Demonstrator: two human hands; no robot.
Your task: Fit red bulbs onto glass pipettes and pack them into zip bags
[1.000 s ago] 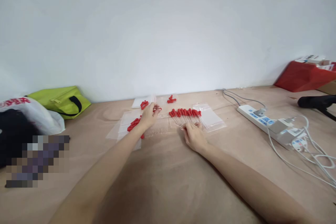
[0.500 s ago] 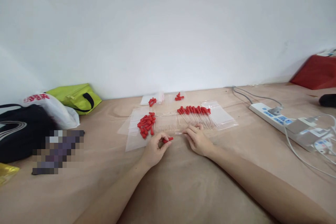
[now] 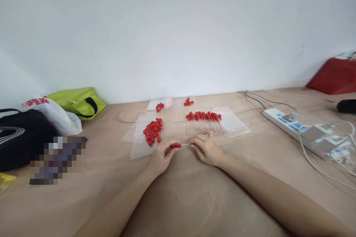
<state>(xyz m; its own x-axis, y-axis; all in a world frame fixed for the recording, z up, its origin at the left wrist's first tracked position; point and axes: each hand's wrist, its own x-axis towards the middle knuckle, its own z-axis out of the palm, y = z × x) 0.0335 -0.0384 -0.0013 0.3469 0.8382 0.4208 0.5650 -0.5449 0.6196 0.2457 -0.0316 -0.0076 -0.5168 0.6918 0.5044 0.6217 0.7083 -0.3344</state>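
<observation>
Over the surface (image 3: 211,192), on the near side of the loose bulbs (image 3: 154,129), the left hand (image 3: 160,158) holds one red bulb (image 3: 175,146) between its fingers (image 3: 169,143); the right hand (image 3: 207,150) pinches a thin clear tube (image 3: 186,144), which meets it.

The left hand (image 3: 160,158), right hand (image 3: 208,150) and both forearms (image 3: 258,187) are bare; a tiny spot (image 3: 141,177) marks the left forearm.

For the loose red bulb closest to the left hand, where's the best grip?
Probably its thicker end, coming from the near side: the red bulb seems to lie with that end nearest, while other bulbs sit close beyond it.
</observation>
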